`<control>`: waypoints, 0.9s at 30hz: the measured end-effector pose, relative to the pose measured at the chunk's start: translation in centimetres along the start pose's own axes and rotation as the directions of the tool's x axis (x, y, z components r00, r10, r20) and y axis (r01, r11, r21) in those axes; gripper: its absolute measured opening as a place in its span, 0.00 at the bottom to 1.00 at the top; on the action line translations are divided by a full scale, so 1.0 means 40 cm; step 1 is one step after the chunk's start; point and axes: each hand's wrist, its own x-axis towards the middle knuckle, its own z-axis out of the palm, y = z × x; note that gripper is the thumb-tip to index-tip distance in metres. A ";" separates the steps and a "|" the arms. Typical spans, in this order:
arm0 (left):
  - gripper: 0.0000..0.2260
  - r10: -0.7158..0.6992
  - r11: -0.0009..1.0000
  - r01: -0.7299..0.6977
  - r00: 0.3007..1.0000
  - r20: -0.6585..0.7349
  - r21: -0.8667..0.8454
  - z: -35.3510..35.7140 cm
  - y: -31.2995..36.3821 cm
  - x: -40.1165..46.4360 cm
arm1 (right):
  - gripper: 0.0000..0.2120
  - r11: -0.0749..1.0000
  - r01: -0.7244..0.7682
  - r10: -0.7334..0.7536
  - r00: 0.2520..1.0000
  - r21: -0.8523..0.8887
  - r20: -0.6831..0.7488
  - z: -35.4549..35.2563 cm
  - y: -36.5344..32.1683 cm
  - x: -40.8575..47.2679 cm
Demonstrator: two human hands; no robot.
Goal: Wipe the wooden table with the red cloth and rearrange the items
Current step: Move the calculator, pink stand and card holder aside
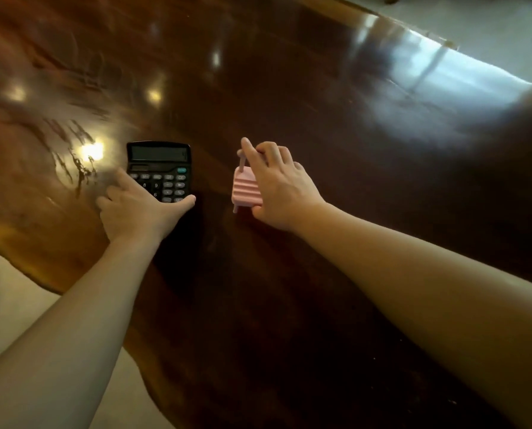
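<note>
Toward the left edge of the wooden table (289,97), where the rim curves in above pale floor, the left hand (134,209) lies over the near end of a black calculator (161,168). Its fingers spread along the calculator's left side and its thumb hooks the near right corner, so the hand is closed on the body rather than resting open. The calculator lies flat, its long axis running from the person out toward the far edge, display at the far end, keys partly hidden under the hand.

Just right of it, with a strip of bare wood between, stands a small pink ribbed holder shaped like a toy suitcase (246,188), its thin handle pointing to the far edge. The right hand (281,190) wraps it from the right, the forefinger raised along the handle and the thumb low at the near end.

The red cloth is nowhere in view, so where it lies cannot be told. The polished top shows glare and faint smears on the left.

Judging from this, the step in hand is rearranging, not wiping. Each item sits straight ahead of its own hand, both long axes parallel and pointing away, so either could be slid or lifted without the arms crossing.
</note>
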 end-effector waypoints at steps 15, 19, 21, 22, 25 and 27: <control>0.61 0.027 0.996 -0.026 0.999 -0.019 0.084 0.063 -0.057 0.007 | 0.58 0.995 0.095 -0.092 0.994 -0.041 0.064 0.063 -0.073 0.085; 0.52 0.074 0.997 -0.075 0.988 -0.135 -0.003 0.017 -0.031 -0.029 | 0.57 0.998 0.025 -0.028 0.999 0.051 0.041 0.019 -0.035 0.032; 0.42 0.203 0.973 -0.222 0.953 -0.224 -0.061 -0.011 0.014 -0.062 | 0.53 0.997 -0.023 0.023 1.000 0.078 0.001 -0.012 0.003 -0.028; 0.38 0.290 0.946 -0.316 0.927 -0.239 -0.077 -0.024 0.046 -0.086 | 0.51 0.995 -0.051 0.052 0.999 0.090 -0.013 -0.029 0.026 -0.064; 0.30 0.572 0.797 -0.595 0.798 -0.190 -0.100 -0.044 0.172 -0.184 | 0.46 0.981 -0.153 0.162 0.985 0.121 -0.063 -0.084 0.113 -0.197; 0.29 0.693 0.705 -0.699 0.715 -0.097 -0.117 -0.039 0.270 -0.263 | 0.44 0.965 -0.230 0.243 0.965 0.129 -0.100 -0.126 0.180 -0.305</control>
